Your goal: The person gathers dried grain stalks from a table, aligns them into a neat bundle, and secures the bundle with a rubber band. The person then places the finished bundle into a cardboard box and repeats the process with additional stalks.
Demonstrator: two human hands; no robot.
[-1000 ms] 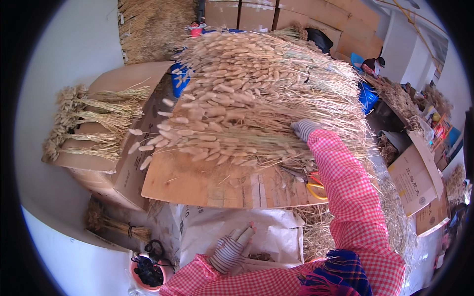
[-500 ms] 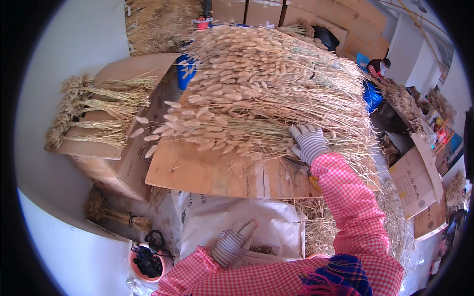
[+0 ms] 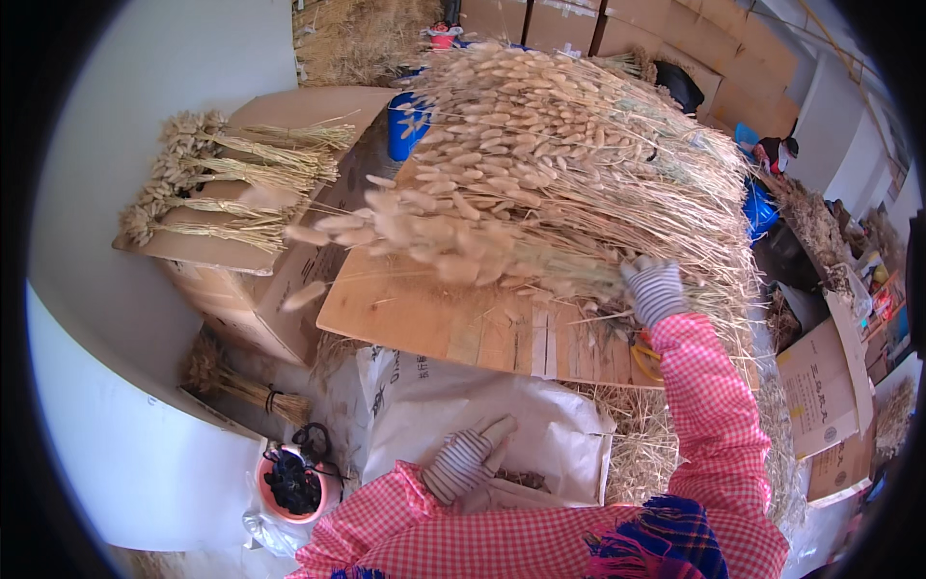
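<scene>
Dried grass stalks with fluffy beige heads cover a wooden board. My right hand, in a striped glove, has its fingers curled on a bunch of stems at the near side of the pile; that bunch's heads are blurred. Yellow-handled scissors lie partly hidden beside my right wrist. My left hand, also gloved, is low in the view over a pale sack, fingers stretched out and holding nothing.
Bundled grass lies on cardboard at left, above a tied bundle and a pink bucket with black stuff. Blue containers, stacked boxes and a black bag stand behind. Another person works at back right, near more cardboard.
My right hand has drawn toward me and now moves a bunch of stems, its heads blurred. My left hand stays over the sack. The view has shifted, so the scene sits further right.
</scene>
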